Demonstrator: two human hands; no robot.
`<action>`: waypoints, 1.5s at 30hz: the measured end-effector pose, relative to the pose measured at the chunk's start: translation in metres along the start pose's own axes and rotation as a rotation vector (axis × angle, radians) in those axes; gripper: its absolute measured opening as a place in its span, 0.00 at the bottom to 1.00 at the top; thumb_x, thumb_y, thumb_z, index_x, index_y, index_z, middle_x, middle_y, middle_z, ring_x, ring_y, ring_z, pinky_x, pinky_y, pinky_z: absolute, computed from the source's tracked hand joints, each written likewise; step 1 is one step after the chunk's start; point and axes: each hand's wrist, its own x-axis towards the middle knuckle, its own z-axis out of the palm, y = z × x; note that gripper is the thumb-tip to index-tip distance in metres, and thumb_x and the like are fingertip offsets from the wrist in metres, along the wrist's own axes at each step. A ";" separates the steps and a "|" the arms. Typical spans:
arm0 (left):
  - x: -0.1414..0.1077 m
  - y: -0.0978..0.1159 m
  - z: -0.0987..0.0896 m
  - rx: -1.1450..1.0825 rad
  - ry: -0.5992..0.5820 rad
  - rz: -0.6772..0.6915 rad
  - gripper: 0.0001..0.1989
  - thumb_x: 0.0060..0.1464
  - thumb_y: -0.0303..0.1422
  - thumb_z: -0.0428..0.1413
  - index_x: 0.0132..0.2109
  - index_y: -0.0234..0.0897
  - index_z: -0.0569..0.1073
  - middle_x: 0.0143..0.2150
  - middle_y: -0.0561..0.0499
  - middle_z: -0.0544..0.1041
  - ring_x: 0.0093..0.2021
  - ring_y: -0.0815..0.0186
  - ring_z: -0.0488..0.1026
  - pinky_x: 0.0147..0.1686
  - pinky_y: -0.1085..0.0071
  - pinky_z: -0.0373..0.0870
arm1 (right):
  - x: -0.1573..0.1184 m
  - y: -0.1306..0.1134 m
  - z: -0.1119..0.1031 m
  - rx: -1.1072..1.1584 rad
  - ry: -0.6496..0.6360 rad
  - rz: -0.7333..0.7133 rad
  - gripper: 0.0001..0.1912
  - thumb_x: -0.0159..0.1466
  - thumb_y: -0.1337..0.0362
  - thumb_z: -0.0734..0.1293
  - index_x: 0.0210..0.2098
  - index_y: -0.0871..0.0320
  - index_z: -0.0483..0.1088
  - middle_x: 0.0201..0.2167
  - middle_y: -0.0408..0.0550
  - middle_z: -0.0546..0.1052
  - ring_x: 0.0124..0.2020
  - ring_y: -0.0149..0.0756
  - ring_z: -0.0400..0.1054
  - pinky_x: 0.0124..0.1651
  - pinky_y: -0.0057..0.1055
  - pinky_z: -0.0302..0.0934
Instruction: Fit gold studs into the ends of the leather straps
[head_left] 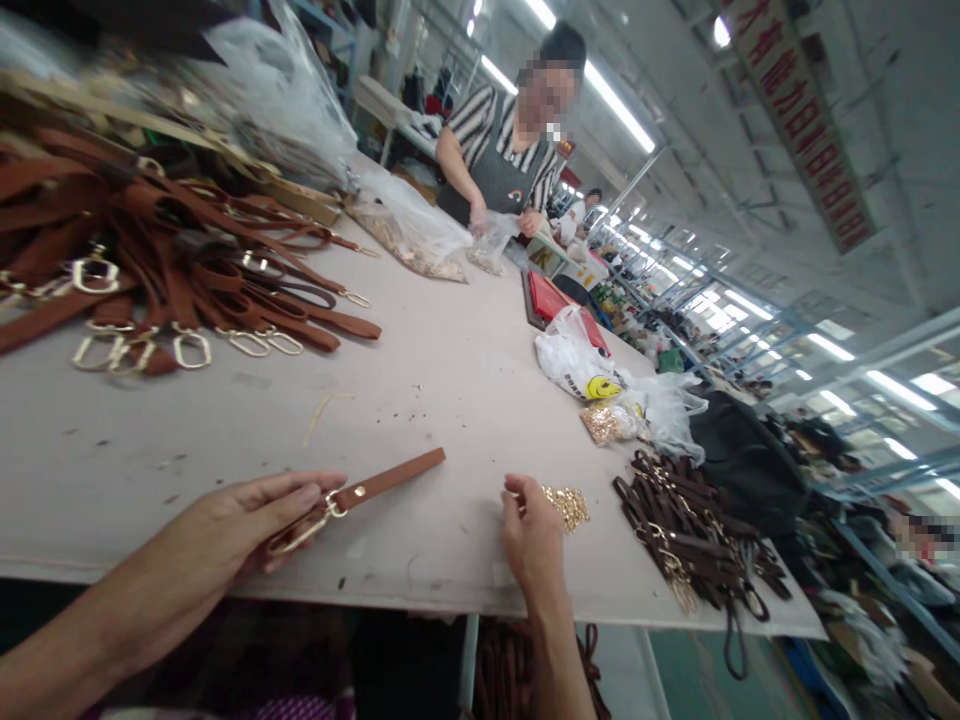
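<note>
My left hand (pixel 281 515) is closed on a short brown leather strap (pixel 397 478) with a gold clasp (pixel 311 528) at its near end. A round gold stud shows on the strap close to the clasp, and its free end points away to the right above the table. My right hand (pixel 531 525) rests at the table beside a small heap of gold metal pieces (pixel 570 508). Its fingers are curled together, and whatever they may hold is hidden.
Brown straps with gold buckles (pixel 172 260) pile up at the left. Dark brown straps (pixel 694 530) lie at the right, some over the table edge. Plastic bags (pixel 574 355) and a red item (pixel 570 310) lie farther back. Across the table (pixel 450 370) a person (pixel 502 150) handles a clear bag.
</note>
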 end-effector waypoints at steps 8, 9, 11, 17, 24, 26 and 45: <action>0.003 -0.007 -0.007 0.794 0.046 0.655 0.16 0.57 0.27 0.54 0.51 0.42 0.74 0.51 0.47 0.72 0.50 0.57 0.69 0.53 0.59 0.66 | 0.006 0.060 -0.007 -0.160 -0.097 -0.115 0.15 0.64 0.61 0.59 0.41 0.58 0.76 0.39 0.56 0.80 0.43 0.48 0.70 0.52 0.45 0.59; 0.005 -0.007 -0.007 0.888 0.062 0.678 0.16 0.58 0.24 0.53 0.51 0.42 0.74 0.48 0.47 0.73 0.49 0.57 0.69 0.53 0.58 0.66 | 0.007 0.062 -0.006 -0.183 -0.105 -0.135 0.16 0.64 0.61 0.58 0.41 0.58 0.76 0.39 0.56 0.80 0.43 0.48 0.70 0.52 0.44 0.59; 0.009 -0.005 -0.008 1.041 0.078 0.695 0.14 0.59 0.23 0.53 0.50 0.39 0.74 0.44 0.46 0.74 0.46 0.56 0.68 0.49 0.58 0.67 | 0.010 0.065 -0.005 -0.230 -0.120 -0.136 0.16 0.64 0.60 0.58 0.41 0.57 0.75 0.40 0.54 0.80 0.43 0.46 0.71 0.51 0.42 0.61; 0.018 0.007 -0.005 1.326 -0.037 0.758 0.09 0.61 0.23 0.52 0.44 0.34 0.75 0.41 0.44 0.73 0.42 0.56 0.68 0.44 0.59 0.69 | 0.020 0.061 -0.013 -0.249 -0.201 0.022 0.16 0.60 0.57 0.59 0.39 0.53 0.76 0.39 0.51 0.81 0.43 0.47 0.73 0.49 0.42 0.62; 0.028 0.009 -0.003 1.309 -0.024 0.759 0.10 0.58 0.18 0.50 0.42 0.30 0.74 0.39 0.40 0.74 0.41 0.53 0.67 0.43 0.57 0.68 | 0.029 0.058 -0.018 -0.144 -0.268 0.088 0.12 0.57 0.56 0.62 0.37 0.52 0.73 0.32 0.46 0.81 0.34 0.43 0.76 0.40 0.37 0.65; 0.030 0.010 -0.004 1.264 -0.032 0.761 0.11 0.59 0.19 0.50 0.42 0.31 0.75 0.39 0.41 0.74 0.41 0.54 0.68 0.43 0.58 0.68 | 0.029 0.058 -0.019 -0.124 -0.263 0.087 0.12 0.56 0.56 0.62 0.35 0.52 0.73 0.32 0.47 0.81 0.35 0.44 0.76 0.41 0.38 0.65; -0.015 0.013 0.015 0.337 -0.029 0.413 0.08 0.57 0.29 0.48 0.34 0.36 0.71 0.28 0.55 0.69 0.29 0.67 0.65 0.29 0.73 0.58 | -0.039 -0.105 0.054 0.436 0.082 -0.504 0.07 0.64 0.72 0.66 0.37 0.53 0.71 0.34 0.40 0.78 0.37 0.28 0.73 0.42 0.23 0.65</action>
